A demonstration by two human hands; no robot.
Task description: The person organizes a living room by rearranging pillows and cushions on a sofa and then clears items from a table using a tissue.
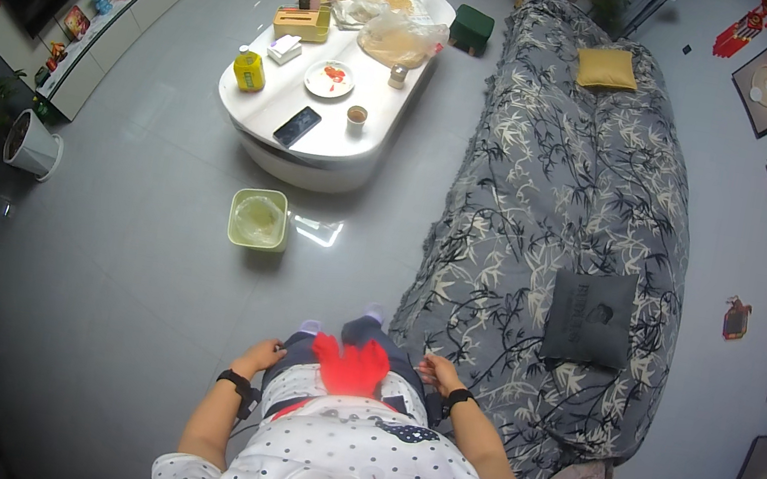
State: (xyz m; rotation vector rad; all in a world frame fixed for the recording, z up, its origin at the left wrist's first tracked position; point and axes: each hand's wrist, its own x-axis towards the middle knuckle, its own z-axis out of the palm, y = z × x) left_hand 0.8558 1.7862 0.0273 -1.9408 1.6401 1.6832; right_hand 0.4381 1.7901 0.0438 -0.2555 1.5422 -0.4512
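My left hand (265, 357) hangs beside my left thigh, its fingers partly curled; whether it holds anything is not visible. On the other side, my right hand (438, 374) is by my right thigh, near the sofa's edge, with its fingers loosely spread and nothing seen in them. Both wrists wear black bands. A red cloth (351, 365) hangs at the front of my waist, over dark trousers. Ahead on the floor stands a light green waste bin (257, 241) with a clear plastic liner.
An oval white table (261, 109) holds a smartphone (297, 126), a paper cup (356, 118), a plate with red pieces (329, 80), a yellow bottle (249, 71), tissues, bags and fruit. A sofa with a patterned cover (508, 222) runs along the right. A green stool (472, 27) stands behind.
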